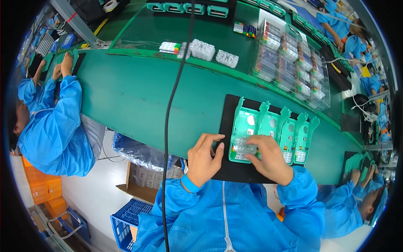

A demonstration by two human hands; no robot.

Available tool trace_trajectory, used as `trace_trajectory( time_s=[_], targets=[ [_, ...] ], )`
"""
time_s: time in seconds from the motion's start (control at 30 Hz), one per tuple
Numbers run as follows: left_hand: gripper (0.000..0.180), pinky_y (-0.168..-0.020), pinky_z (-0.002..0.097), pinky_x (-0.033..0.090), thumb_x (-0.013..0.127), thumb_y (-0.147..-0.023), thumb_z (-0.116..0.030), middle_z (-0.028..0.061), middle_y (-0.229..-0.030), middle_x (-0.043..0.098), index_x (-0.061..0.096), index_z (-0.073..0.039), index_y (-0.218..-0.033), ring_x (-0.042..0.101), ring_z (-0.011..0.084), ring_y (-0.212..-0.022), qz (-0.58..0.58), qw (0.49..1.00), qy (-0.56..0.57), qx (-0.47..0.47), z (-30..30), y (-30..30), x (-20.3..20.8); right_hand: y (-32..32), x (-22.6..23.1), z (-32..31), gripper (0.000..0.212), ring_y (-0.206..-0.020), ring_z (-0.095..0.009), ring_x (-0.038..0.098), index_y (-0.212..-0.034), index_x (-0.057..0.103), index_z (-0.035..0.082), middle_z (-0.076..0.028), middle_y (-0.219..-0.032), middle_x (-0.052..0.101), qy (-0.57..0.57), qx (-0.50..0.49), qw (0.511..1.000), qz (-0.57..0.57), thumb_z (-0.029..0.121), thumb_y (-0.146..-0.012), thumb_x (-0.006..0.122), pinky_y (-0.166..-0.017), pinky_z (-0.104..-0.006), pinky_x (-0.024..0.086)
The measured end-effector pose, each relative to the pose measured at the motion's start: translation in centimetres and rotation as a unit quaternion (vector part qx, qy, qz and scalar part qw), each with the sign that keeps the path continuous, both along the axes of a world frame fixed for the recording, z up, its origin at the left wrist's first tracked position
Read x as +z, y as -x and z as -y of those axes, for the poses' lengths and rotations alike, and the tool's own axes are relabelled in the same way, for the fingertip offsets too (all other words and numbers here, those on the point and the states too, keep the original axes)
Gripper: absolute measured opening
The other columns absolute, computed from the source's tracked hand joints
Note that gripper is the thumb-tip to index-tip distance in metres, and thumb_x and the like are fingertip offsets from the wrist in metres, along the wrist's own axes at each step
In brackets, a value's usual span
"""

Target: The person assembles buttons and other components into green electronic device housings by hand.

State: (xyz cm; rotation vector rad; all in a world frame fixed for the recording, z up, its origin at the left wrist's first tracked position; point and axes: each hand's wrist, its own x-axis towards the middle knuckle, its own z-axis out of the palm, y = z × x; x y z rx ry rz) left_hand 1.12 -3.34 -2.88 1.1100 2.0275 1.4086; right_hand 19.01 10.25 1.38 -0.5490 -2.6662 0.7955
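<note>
Several green plastic housings (270, 129) lie side by side on a black mat (229, 122) in front of me, upright tabs along their far ends. White keypads with coloured keys sit at the near ends of the housings. Between its thumb and fingers my right hand (270, 157) grips a clear bumpy sheet (243, 147), held over the near end of the leftmost housing. Part of this sheet is hidden by the fingers. My left hand (205, 158) rests at the mat's left edge, fingers apart and nothing in them.
Clear bumpy pieces (202, 49) and white keypads (169, 47) lie on the raised ledge beyond. A clear tray (289, 63) of keypads stands far right. A black cable (170, 105) hangs across the view. Co-workers in blue sit left (54, 126) and right (352, 201).
</note>
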Motion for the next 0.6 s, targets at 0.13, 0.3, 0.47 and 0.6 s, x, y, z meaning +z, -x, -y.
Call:
trace_trajectory(
  time_s=[0.13,0.3,0.47,0.6],
  targets=[
    [0.013,-0.062,0.0345,0.052,0.075,-0.09,-0.004,0.0102,-0.101,0.071,0.077,-0.006,-0.103,0.067,0.0211,-0.069,-0.028,0.999,0.003,-0.031,-1.1,0.5,1.0,-1.0,-0.5,0.7,0.042,-0.108,-0.034,0.066,-0.117,0.063,0.005,-0.013,-0.119,0.069,-0.012,0.003,1.0,-0.009,0.004,-0.081,0.083,-0.09,-0.0427,0.05],
    [0.011,-0.074,0.0409,0.049,0.08,-0.081,-0.004,0.0073,-0.09,0.067,0.078,-0.007,-0.092,0.066,0.0263,-0.083,-0.202,0.973,-0.029,-0.106,-2.1,0.0,0.7,-2.3,-0.2,0.5,0.041,-0.107,-0.034,0.066,-0.117,0.063,0.006,-0.013,-0.12,0.069,0.003,0.003,0.999,-0.045,0.005,-0.081,0.083,-0.089,-0.0435,0.051],
    [0.005,-0.079,0.0411,0.045,0.078,-0.078,-0.007,0.0067,-0.085,0.065,0.078,-0.008,-0.082,0.066,0.026,-0.086,-0.366,0.905,0.1,-0.191,-3.9,-0.6,2.5,-3.3,0.1,0.4,0.041,-0.105,-0.035,0.066,-0.115,0.064,0.006,-0.014,-0.12,0.069,-0.007,-0.008,0.997,-0.074,0.003,-0.079,0.085,-0.089,-0.0439,0.052],
    [0.006,-0.079,0.0418,0.048,0.075,-0.079,-0.006,0.008,-0.086,0.066,0.078,-0.007,-0.084,0.066,0.0272,-0.088,-0.356,0.903,0.091,-0.225,-4.3,-0.2,4.0,-4.9,0.2,0.0,0.044,-0.107,-0.035,0.067,-0.114,0.065,0.005,-0.016,-0.121,0.069,0.017,-0.077,0.989,-0.124,0.001,-0.076,0.088,-0.09,-0.0428,0.054]
  ],
)
